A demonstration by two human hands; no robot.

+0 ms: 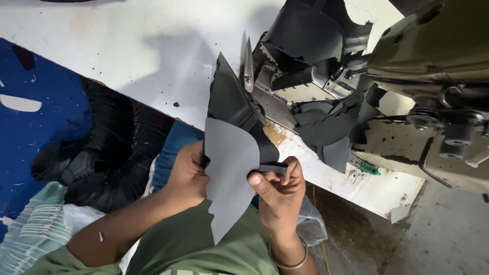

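Grey shoe-upper piece (230, 173) with black ribbed strap (265, 147) — white table (153, 46), olive-green sewing machine (433, 46)

Both hands hold a grey, curved-edged sheet of material (229, 173) upright over the lap. The left hand (189, 173) grips its edge at nine o'clock; the right hand (279, 189) pinches a black webbing strap (265, 150) against it at three o'clock. At one o'clock lie black cut pieces (328, 127) beside a sewing machine (433, 76) on the white tabletop (153, 46).
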